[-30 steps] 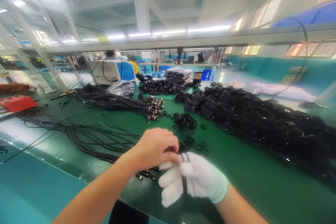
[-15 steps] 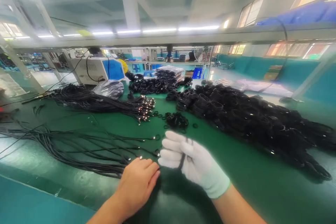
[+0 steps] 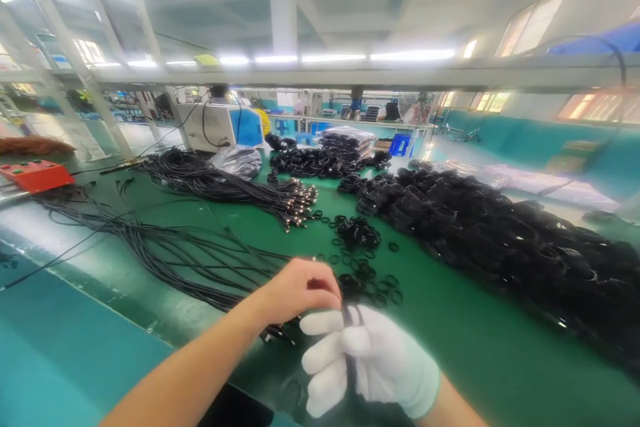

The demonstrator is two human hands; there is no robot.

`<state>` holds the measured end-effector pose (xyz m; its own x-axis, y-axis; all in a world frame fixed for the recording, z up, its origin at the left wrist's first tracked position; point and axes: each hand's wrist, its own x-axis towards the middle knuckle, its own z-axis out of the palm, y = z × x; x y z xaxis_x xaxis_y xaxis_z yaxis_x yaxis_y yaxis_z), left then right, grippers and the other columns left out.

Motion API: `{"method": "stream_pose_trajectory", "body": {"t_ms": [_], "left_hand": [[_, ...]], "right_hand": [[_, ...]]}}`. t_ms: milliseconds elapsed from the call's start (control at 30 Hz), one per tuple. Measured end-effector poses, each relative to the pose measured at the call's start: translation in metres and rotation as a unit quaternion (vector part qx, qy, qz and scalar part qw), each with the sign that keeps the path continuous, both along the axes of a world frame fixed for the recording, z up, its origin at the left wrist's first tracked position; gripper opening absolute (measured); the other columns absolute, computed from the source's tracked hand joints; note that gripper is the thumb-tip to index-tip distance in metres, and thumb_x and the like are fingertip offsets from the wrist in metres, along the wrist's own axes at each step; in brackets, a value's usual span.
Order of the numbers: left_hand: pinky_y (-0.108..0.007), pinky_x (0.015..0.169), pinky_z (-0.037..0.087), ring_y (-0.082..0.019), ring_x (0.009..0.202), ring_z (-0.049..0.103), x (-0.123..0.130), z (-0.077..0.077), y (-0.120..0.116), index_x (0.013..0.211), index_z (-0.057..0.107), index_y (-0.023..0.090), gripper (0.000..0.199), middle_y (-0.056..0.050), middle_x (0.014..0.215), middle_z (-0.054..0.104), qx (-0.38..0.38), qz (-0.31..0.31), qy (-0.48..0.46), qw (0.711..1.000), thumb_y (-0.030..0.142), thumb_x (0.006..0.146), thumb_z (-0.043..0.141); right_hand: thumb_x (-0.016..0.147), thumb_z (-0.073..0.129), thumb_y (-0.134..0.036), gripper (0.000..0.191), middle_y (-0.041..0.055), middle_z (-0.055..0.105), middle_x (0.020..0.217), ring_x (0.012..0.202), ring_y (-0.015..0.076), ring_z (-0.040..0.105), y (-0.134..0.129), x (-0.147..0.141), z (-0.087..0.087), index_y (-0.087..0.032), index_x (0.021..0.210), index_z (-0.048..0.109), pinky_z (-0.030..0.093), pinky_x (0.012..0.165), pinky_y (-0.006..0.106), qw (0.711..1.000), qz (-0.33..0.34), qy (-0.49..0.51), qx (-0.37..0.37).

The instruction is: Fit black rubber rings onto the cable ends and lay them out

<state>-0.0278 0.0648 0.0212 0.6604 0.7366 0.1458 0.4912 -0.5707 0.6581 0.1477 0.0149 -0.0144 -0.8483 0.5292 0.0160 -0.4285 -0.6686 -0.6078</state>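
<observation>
My bare left hand (image 3: 300, 290) is closed, its fingertips pinched at the top of a black cable (image 3: 351, 370) that runs down across my right palm. My right hand (image 3: 373, 360), in a white glove, has its thumb and fingers closed around this cable. The cable's tip is hidden behind my left fingers. Close by, beyond my hands, lie loose black rings (image 3: 370, 280) and a small heap of them (image 3: 357, 233). To the left, long black cables (image 3: 165, 250) stretch along the green table, their ends passing under my left forearm.
Farther back lies a bundle of black cables (image 3: 225, 187) with metal-tipped ends. A large mound of coiled black cables (image 3: 465, 227) covers the right side. A white and blue machine (image 3: 220, 125) stands behind, and a red control box (image 3: 37, 175) sits at far left.
My left hand has moved up and right from the cable ends to the cable in my right hand. My right hand has dropped slightly. The view has turned left.
</observation>
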Motion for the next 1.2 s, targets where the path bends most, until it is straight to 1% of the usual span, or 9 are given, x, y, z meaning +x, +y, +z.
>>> {"method": "stream_pose_trajectory", "body": {"t_ms": [200,367,467,600,733,800,967,1067,1200], "left_hand": [[-0.028,0.066,0.038,-0.015,0.069,0.054,-0.001,-0.046,-0.014,0.077,0.061,0.017,0.026,-0.002,0.075,0.06,0.145,0.138,0.139,0.97,0.018,0.089,0.037],[-0.029,0.059,0.032,-0.015,0.061,0.05,0.019,-0.033,-0.045,0.071,0.056,0.018,0.019,-0.001,0.07,0.059,0.272,0.083,0.194,0.939,0.015,0.086,0.044],[-0.027,0.06,0.032,-0.014,0.064,0.052,0.018,-0.006,-0.042,0.073,0.058,0.019,0.011,0.001,0.07,0.06,0.265,0.048,0.161,0.949,0.024,0.082,0.055],[-0.021,0.062,0.036,-0.011,0.07,0.054,0.001,0.02,-0.022,0.075,0.063,0.021,0.006,0.004,0.074,0.062,0.095,0.021,0.076,0.992,0.027,0.076,0.064],[-0.018,0.058,0.04,-0.011,0.067,0.056,-0.008,0.01,-0.01,0.075,0.065,0.016,0.01,0.002,0.073,0.063,-0.129,0.002,-0.034,0.991,0.025,0.071,0.067],[-0.018,0.058,0.042,-0.011,0.068,0.056,-0.008,-0.003,-0.008,0.078,0.066,0.014,0.013,0.0,0.074,0.064,-0.172,0.01,-0.068,0.983,0.026,0.073,0.063],[-0.022,0.063,0.042,-0.013,0.073,0.058,-0.005,-0.027,-0.009,0.08,0.063,0.016,0.027,0.0,0.078,0.065,-0.014,0.113,0.057,0.992,0.019,0.087,0.038],[-0.028,0.064,0.041,-0.019,0.074,0.059,0.003,-0.035,-0.016,0.081,0.062,0.018,0.027,-0.003,0.078,0.064,0.07,0.203,0.15,0.965,0.022,0.089,0.036],[-0.032,0.063,0.041,-0.021,0.07,0.061,0.025,-0.034,-0.038,0.08,0.059,0.02,0.025,-0.002,0.076,0.064,0.133,0.22,0.252,0.933,0.02,0.089,0.035]], "right_hand": [[0.073,0.07,-0.032,0.039,0.0012,0.056,0.078,0.07,0.0133,0.054,0.017,0.009,0.016,-0.016,0.106,0.056,0.043,0.082,0.041,0.976,-0.216,0.019,0.018],[0.072,0.072,-0.029,0.04,0.0089,0.064,0.094,0.081,0.0185,0.059,0.024,0.011,0.01,-0.014,0.106,0.057,0.043,0.08,0.038,0.944,-0.312,-0.101,0.035],[0.074,0.07,-0.025,0.033,0.0077,0.065,0.086,0.075,0.017,0.058,0.018,0.009,0.004,-0.011,0.102,0.059,0.044,0.075,0.034,0.961,-0.226,-0.145,0.061],[0.074,0.07,-0.034,0.038,0.0078,0.061,0.082,0.075,0.018,0.059,0.007,0.004,0.0,-0.009,0.1,0.058,0.044,0.077,0.038,0.995,-0.063,-0.071,0.035],[0.07,0.073,-0.033,0.037,0.0023,0.054,0.069,0.066,0.0145,0.056,-0.003,-0.007,-0.006,-0.009,0.092,0.058,0.044,0.074,0.039,0.998,0.03,-0.028,-0.038],[0.069,0.073,-0.029,0.033,-0.0003,0.051,0.066,0.063,0.0125,0.054,-0.004,-0.011,-0.008,-0.01,0.092,0.058,0.045,0.072,0.036,0.997,0.032,-0.013,-0.064],[0.074,0.068,-0.023,0.039,0.0026,0.059,0.079,0.071,0.0127,0.057,0.006,-0.007,-0.005,-0.012,0.11,0.057,0.046,0.079,0.036,0.985,-0.159,0.028,-0.056],[0.079,0.064,-0.023,0.036,0.0088,0.064,0.104,0.092,0.0187,0.061,0.02,0.006,0.002,-0.015,0.113,0.059,0.042,0.094,0.043,0.959,-0.28,0.012,-0.049],[0.08,0.063,-0.025,0.032,0.0119,0.063,0.114,0.103,0.0236,0.06,0.032,0.017,0.002,-0.015,0.11,0.061,0.039,0.099,0.047,0.936,-0.35,-0.011,-0.036]]}}
